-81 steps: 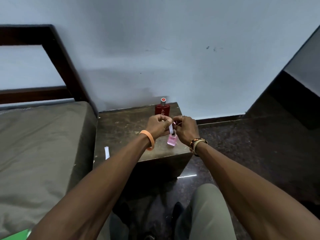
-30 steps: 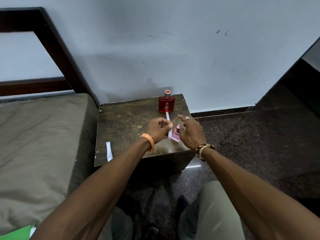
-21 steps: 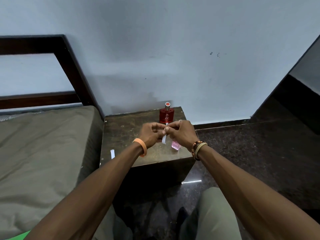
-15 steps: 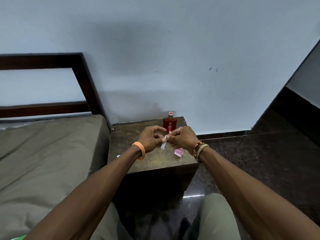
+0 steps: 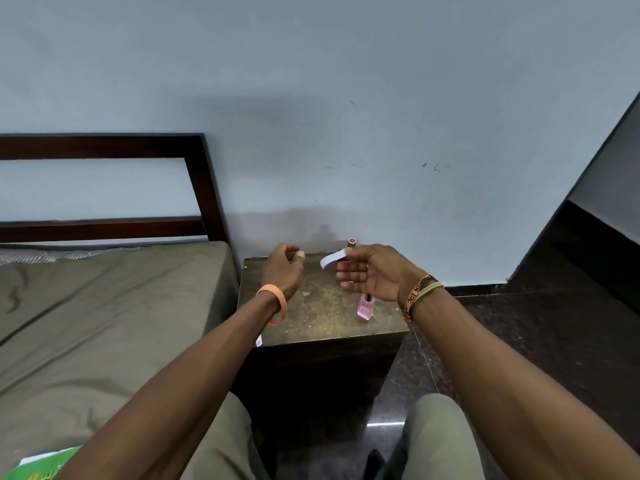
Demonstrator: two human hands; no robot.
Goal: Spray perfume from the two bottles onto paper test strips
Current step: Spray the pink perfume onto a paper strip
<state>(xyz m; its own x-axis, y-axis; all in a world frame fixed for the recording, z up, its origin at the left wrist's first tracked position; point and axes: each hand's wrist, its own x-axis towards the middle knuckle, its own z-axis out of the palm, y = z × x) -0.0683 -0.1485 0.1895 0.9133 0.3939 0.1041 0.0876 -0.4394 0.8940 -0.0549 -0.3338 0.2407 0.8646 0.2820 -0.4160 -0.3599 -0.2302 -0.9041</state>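
Here the right hand [image 5: 370, 273] pinches a test strip [image 5: 331, 260] by one end above the table [image 5: 311, 317]; the left hand [image 5: 282, 268] curls loosely, empty. The pink bottle [image 5: 366, 306] stands by the table's right edge, beneath that palm; a careless drop could topple it.
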